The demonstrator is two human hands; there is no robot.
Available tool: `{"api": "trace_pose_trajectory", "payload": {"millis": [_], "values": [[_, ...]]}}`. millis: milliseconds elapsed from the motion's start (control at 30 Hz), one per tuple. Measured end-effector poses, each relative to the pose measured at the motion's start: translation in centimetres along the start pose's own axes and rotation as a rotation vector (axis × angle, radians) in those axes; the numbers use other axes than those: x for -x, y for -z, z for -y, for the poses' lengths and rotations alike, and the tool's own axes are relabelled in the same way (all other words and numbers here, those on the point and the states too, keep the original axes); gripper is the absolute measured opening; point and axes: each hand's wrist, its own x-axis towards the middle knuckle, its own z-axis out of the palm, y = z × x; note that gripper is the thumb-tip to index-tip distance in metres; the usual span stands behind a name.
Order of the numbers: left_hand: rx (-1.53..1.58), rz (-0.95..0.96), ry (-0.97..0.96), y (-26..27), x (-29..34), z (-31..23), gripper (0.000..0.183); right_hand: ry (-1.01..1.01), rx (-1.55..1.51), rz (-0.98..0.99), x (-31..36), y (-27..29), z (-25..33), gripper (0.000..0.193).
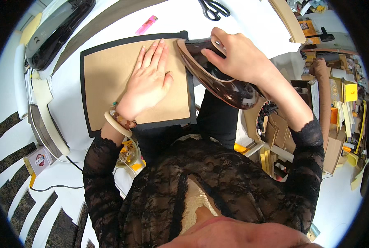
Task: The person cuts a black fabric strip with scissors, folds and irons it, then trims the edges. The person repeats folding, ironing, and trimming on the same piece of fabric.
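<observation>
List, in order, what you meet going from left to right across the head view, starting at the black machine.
Black machine, left hand, iron, brown roll, yellow box.

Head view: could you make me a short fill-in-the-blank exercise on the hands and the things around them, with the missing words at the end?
1. The right hand grips the iron by its ____.
2. The left hand lies flat on a tan sheet whose border is ____.
3. Beyond the sheet, the lighter is coloured ____.
4. The scissors lie to the ____ of the lighter.

Missing words: handle; black; pink; right.
</observation>
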Motion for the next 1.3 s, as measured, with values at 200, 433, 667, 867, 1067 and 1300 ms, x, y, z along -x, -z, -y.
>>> {"api": "trace_pose_trajectory", "payload": {"millis": [200, 433, 667, 867, 1067, 1300], "values": [[0.284, 0.037, 0.041, 0.1, 0.0, 1.2, 0.072, 0.067, 0.028, -0.094, 1.6, -1.2, 1.2, 0.029], [1.162, 0.018, 0.225, 1.1, -0.1, 3.3, 0.067, 0.087, -0.069, 0.021, -0.2, 0.1, 0.4, 0.046], [0.405, -0.068, 0.137, 6.2, 5.6, 1.6, 0.052, 0.36, -0.019, -0.33, -6.6, 11.5, 4.5, 0.037], [0.025, -0.114, 0.221, 3.9, 7.4, 0.3, 0.07, 0.795, -0.207, -0.231, -20.6, 15.6, 11.3, 0.046], [0.085, -0.131, 0.317, 4.5, 7.0, -0.6, 0.069, 0.944, -0.007, -0.124, -36.0, 10.6, 21.0, 0.043], [0.123, -0.151, 0.328, 4.3, 6.2, -0.9, 0.068, 0.97, 0.177, -0.139, -44.9, 3.9, 25.2, 0.052]]}}
